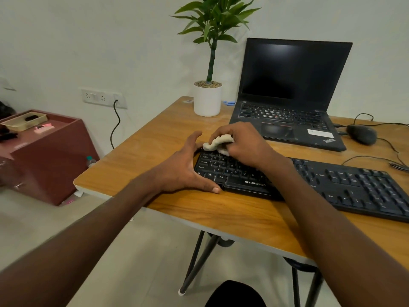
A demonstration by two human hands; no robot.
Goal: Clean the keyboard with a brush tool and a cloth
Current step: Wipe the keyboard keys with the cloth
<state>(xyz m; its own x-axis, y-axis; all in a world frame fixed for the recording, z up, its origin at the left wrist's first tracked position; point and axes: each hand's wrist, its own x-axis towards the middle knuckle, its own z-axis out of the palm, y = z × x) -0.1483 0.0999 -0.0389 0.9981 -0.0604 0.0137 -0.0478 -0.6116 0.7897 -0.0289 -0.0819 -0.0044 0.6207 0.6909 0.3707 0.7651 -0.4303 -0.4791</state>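
Two hands at it: left hand (188, 167) spread flat bracing the keyboard (309, 185), right hand (241, 142) clutching the cloth (218, 144), wiping the top-left keys, with the rows rightward likely next.

Soft, even indoor light, faint shadows; wide-angle bends the desk (141, 138) edges; slight blur twd frame edges.

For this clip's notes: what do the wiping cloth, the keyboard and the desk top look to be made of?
Cloth: soft off-white fabric, judging by how it bunches in the right hand; weave too small to tell. Keyboard: black matte plastic with printed white legends. Desk top: warm wood-grain surface with a pale edge band, so probably laminate over board rather than solid wood.
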